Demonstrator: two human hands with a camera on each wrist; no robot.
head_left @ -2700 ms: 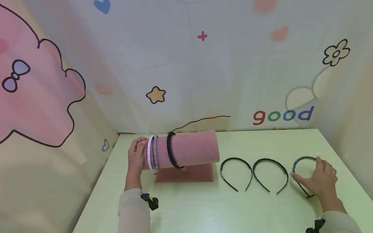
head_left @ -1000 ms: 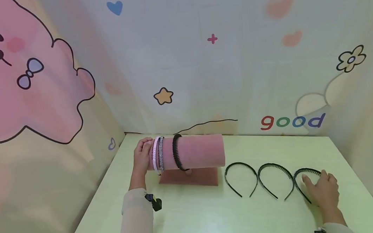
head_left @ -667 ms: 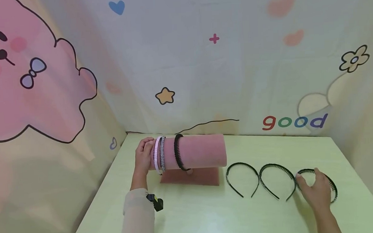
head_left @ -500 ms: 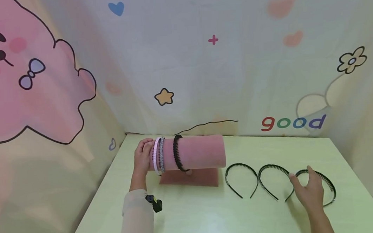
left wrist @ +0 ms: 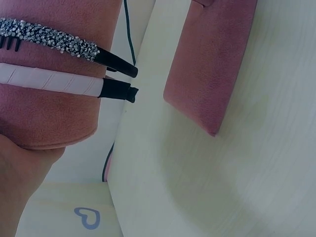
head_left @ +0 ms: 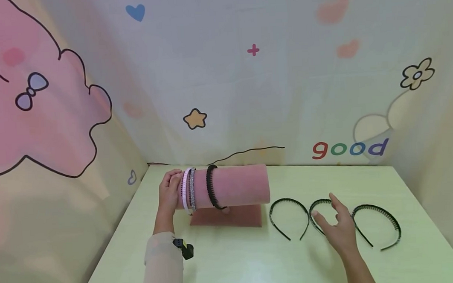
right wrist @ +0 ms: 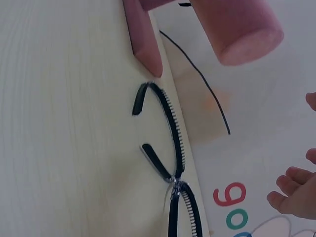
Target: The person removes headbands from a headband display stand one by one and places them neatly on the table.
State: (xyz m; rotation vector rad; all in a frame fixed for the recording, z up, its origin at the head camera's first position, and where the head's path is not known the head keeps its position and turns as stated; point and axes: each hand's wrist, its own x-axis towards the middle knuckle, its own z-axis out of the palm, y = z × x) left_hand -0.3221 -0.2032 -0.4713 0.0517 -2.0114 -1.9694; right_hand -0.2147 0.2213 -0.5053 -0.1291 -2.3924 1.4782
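Observation:
My left hand [head_left: 168,193] grips the left end of a pink velvet headband stand's roll [head_left: 242,185]. Around the roll sit a pale pink headband [left wrist: 54,80], a silver glittery headband [left wrist: 61,40] and, further right, a black toothed headband [head_left: 210,189]. Three dark toothed headbands lie in a row on the table: a left one [head_left: 290,200], a middle one [head_left: 319,202] and a right one [head_left: 388,215]. My right hand [head_left: 339,230], thumb and fingers spread, is over the middle one and hides part of it. Its fingers show with nothing between them in the right wrist view.
The stand's flat pink base [head_left: 226,218] rests on the pale table [head_left: 233,265]. A printed cloth backdrop [head_left: 223,82] rises behind the table's back edge, with more cloth at both sides.
My right hand has let go of the right headband, which now lies flat beside the others. Then it has moved left to the middle headband. My left hand stays on the roll.

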